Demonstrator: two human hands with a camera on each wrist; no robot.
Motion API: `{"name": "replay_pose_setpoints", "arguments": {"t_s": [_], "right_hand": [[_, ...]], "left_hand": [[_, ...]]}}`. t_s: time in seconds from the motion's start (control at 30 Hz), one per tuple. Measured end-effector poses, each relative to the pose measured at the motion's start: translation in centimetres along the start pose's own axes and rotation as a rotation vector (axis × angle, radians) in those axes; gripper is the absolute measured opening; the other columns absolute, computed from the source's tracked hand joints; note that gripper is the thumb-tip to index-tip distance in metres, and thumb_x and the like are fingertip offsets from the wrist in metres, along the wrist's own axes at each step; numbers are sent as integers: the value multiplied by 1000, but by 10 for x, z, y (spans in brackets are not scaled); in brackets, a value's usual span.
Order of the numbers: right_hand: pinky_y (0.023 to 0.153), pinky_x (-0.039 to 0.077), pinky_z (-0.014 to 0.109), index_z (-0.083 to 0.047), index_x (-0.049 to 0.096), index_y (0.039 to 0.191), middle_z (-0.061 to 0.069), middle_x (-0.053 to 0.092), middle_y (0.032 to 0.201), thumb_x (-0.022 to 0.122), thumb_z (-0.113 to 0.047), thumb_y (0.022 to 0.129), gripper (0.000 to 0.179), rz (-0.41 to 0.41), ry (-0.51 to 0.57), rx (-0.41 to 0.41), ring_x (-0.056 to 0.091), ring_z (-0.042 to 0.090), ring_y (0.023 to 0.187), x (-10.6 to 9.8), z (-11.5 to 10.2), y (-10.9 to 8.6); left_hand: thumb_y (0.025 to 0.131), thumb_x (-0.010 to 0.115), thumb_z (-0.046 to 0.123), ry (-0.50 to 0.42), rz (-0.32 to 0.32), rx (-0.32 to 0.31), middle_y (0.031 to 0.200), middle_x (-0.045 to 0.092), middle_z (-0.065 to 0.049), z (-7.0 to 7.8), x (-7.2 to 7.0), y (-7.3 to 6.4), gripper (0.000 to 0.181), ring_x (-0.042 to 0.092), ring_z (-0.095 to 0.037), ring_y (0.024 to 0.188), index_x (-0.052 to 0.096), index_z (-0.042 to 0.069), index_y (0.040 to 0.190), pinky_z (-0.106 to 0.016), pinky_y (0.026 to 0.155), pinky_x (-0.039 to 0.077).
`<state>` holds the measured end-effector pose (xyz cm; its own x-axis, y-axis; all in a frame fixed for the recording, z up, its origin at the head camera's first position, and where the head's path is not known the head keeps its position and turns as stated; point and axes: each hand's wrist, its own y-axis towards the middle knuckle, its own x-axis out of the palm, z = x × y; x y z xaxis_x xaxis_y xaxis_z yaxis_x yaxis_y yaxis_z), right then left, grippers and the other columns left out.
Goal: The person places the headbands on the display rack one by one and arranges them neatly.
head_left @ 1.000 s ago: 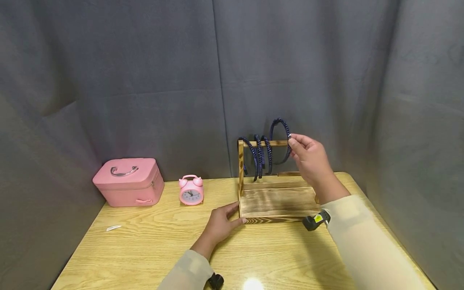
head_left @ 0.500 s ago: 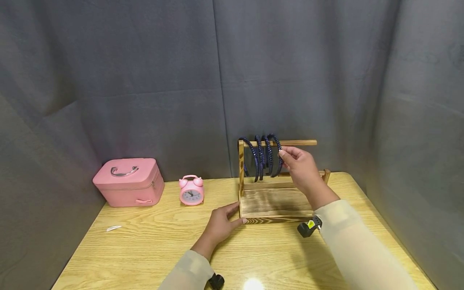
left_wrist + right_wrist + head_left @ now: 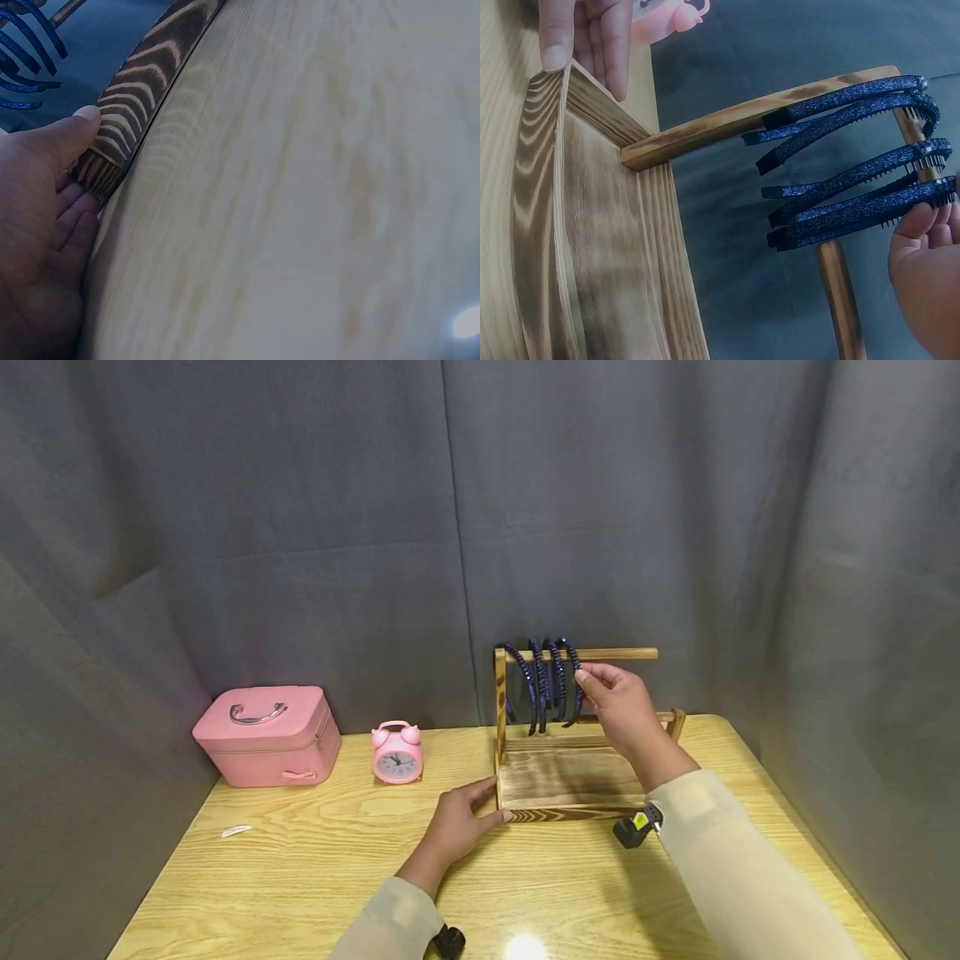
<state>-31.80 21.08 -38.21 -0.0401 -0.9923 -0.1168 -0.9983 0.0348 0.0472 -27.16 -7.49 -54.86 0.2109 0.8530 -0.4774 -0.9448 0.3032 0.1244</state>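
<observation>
My right hand pinches a dark blue, glittery headband between thumb and fingers. This headband hangs over the top bar of a wooden rack, outermost in a row. Several similar headbands hang along the bar to its left, toward the upright. In the right wrist view, comb teeth line the inside of the held headband, and the right fingertips are at its curved top. My left hand holds the rack's front left corner, its thumb on the dark-grained front board and its fingers along the side.
A pink alarm clock stands left of the rack. Farther left is a pink case with a metal handle. A small white piece lies on the wooden table. Grey curtains surround the table.
The right hand has moved left and down with its headband, which came from the bar's free end to beside the other headbands. The left hand has stayed at the rack's corner.
</observation>
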Motion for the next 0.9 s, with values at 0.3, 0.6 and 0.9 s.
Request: {"name": "replay_pose_setpoints", "arguments": {"t_s": [0.3,0.6,0.9], "right_hand": [[103,54,28,-2,59,152,7,62,138,60,-31,115,48,0,-3,-4,59,13,111,1,1,3],[107,55,31,-1,60,151,3,64,133,61,-30,114,48,16,13,-12,59,11,110,0,3,3],[114,50,41,-1,59,152,-4,65,121,62,-29,114,48,22,33,-20,62,11,102,-1,3,1]], "left_hand": [[98,85,33,-21,4,-9,155,64,-15,-1,1,0,72,61,-33,145,56,7,159,-49,119,51],[98,85,33,-17,5,-2,153,65,-16,-1,2,-1,72,62,-33,144,57,6,159,-49,119,51],[99,85,32,-16,10,1,154,64,-16,-1,1,0,71,62,-33,144,57,6,158,-48,119,52]]}}
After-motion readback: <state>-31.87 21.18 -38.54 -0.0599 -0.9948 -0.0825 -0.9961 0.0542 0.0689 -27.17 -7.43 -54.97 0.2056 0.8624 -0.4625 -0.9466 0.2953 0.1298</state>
